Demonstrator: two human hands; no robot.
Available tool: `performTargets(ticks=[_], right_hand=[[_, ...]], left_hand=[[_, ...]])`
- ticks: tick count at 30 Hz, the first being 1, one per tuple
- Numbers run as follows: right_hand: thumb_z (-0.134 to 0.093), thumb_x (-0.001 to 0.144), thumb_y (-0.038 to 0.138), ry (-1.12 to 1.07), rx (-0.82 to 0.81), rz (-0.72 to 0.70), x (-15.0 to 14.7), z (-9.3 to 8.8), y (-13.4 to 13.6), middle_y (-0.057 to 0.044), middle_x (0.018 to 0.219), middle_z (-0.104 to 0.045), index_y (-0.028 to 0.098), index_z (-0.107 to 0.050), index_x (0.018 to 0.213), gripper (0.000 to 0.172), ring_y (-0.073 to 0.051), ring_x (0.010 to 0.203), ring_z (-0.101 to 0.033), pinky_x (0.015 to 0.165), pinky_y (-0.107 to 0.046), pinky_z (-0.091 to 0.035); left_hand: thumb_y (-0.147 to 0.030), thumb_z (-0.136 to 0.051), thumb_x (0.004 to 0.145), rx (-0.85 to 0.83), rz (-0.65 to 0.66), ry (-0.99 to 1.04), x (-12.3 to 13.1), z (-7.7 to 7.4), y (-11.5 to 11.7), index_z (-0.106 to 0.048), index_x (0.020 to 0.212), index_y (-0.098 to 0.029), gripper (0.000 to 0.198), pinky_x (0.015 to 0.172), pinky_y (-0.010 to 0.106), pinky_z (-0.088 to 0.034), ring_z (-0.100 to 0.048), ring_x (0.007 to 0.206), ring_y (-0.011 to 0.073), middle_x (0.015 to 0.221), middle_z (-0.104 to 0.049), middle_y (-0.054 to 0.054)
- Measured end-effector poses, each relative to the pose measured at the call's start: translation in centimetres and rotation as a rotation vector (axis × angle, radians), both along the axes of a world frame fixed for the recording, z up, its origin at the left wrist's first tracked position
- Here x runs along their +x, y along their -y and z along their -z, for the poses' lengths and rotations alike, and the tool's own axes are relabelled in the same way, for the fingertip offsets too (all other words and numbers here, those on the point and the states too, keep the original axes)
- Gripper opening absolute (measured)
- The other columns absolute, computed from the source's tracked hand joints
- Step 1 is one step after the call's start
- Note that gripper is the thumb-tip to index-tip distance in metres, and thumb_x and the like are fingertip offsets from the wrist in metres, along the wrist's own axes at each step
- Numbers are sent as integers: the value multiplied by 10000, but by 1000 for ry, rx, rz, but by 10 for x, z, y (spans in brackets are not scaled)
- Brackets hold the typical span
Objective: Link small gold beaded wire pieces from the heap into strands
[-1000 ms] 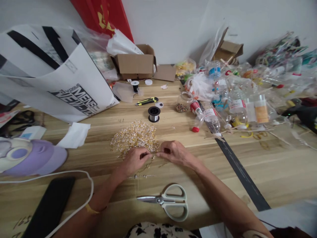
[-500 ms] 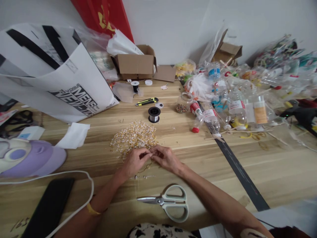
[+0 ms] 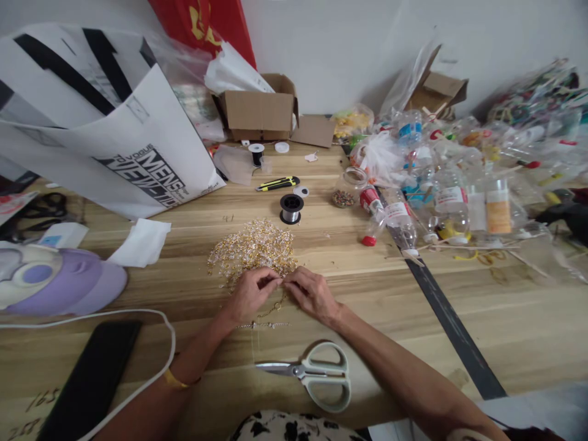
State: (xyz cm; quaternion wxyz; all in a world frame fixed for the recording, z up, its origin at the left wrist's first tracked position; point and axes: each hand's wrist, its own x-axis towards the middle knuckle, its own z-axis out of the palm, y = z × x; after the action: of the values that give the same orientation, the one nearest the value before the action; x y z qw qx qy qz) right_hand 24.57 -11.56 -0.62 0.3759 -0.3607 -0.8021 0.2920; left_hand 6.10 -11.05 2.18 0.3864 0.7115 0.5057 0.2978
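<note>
My left hand [image 3: 252,291] and my right hand [image 3: 314,295] meet at the near edge of a pile of gold and clear beads [image 3: 255,247]. Both are closed in a pinch, fingertips almost touching. A thin gold chain [image 3: 277,305] hangs below the fingertips, but its upper end is hidden, so I cannot tell which fingers hold it. Closer to me lies a silver chain bracelet [image 3: 264,325], with fine thread trailing down from it. Scissors with pale handles [image 3: 321,373] rest below, blades pointing left.
Behind the beads stand a wire spool [image 3: 291,209], a yellow-black cutter knife [image 3: 277,184] and a glass jar [image 3: 348,187]. Plastic bottles [image 3: 450,208] crowd the right. At left are a white shopping bag [image 3: 151,135], a purple device [image 3: 78,278], a white cable [image 3: 172,343] and a black phone [image 3: 92,380].
The view has shifted slightly, moving the background a little to the right. My right hand's fingers have curled in more; both hands stay together by the beads.
</note>
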Motion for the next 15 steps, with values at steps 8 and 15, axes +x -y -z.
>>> performTargets(ticks=[8, 15], right_hand=[[-425, 954, 225, 62, 28, 76, 2, -1, -3, -82, 884, -595, 185, -580, 905, 168, -174, 795, -562, 712, -278, -460], [-458, 924, 183, 4, -32, 103, 2, 3, -7, -60, 827, -578, 185, -556, 865, 115, -171, 766, -543, 708, -279, -447]], left_hand=[[-205, -530, 865, 250, 32, -160, 0, 3, 1, -624, 745, -164, 158, 699, 264, -458, -582, 712, 146, 740, -654, 31], [-247, -707, 755, 302, 208, -528, 2, -3, 5, -598, 643, -170, 174, 672, 314, -440, -563, 720, 197, 669, -624, 37]])
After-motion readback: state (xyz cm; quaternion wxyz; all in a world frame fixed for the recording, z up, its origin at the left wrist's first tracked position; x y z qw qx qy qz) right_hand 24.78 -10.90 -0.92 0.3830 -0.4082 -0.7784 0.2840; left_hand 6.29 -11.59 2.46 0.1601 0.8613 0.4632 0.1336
